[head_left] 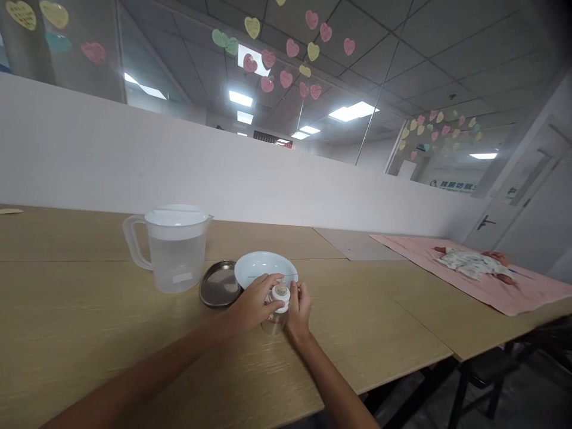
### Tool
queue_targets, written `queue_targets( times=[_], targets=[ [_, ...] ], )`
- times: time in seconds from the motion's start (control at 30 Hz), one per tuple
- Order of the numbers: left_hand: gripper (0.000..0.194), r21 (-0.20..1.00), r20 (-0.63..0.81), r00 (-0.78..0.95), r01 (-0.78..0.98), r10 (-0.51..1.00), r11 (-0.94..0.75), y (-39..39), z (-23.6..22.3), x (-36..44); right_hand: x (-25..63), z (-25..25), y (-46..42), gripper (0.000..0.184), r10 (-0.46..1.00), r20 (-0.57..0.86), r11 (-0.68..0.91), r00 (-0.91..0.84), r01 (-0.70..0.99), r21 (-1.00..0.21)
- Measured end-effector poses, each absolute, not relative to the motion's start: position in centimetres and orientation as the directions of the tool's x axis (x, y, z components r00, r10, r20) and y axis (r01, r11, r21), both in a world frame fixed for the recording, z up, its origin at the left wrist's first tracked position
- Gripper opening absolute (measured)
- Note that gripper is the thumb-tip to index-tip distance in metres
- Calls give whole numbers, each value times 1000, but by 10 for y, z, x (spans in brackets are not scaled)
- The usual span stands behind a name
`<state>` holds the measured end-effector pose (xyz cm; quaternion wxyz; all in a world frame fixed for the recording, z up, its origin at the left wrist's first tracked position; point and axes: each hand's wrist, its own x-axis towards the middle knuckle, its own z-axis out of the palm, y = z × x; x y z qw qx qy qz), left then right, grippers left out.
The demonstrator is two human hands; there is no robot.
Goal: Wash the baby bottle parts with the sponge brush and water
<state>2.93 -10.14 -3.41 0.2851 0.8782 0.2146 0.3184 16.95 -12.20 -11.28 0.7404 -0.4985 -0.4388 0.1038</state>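
A baby bottle point(273, 325) with a white collar and a pale teat point(281, 289) stands on the table in front of me. My left hand point(258, 301) is closed around its collar, thumb in front and fingers reaching behind the teat. On the bottle's right side, my right hand point(300, 304) has its fingers curled in a pinch close to the collar. Thin dark lines, like a needle or fine rod, show near the fingertips against the white bowl point(254, 257). What the right fingers pinch is too small to make out.
Left of the bowl lies a metal kidney-shaped tray point(220, 286). A lidded clear plastic jug point(176, 256) stands farther left. On a pink cloth point(504, 301) at the right lies a baby doll point(471, 263) in patterned clothes. A black stool point(489, 366) is beside the table point(111, 357).
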Motion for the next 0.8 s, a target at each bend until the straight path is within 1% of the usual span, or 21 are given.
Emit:
queue_targets(
  times=[0.2, 0.47, 0.67, 0.73, 0.8],
  targets=[
    [43, 608, 464, 657, 252, 595, -752, -106, -37, 31, 168, -113, -124, 33, 577, 560, 449, 594, 342, -825],
    [45, 644, 457, 587, 301, 669, -704, -115, -35, 35, 167, -112, -126, 32, 567, 577, 427, 588, 389, -816],
    [35, 590, 475, 537, 394, 697, -705, -118, -40, 38, 166, -112, -127, 32, 585, 568, 426, 579, 376, -823],
    [32, 600, 467, 527, 401, 710, -692, -116, -41, 40, 166, -111, -129, 32, 589, 570, 420, 573, 386, -821],
    [32, 637, 456, 512, 384, 728, -669, -114, -41, 41, 165, -110, -130, 32, 587, 579, 417, 567, 401, -816]
  ],
)
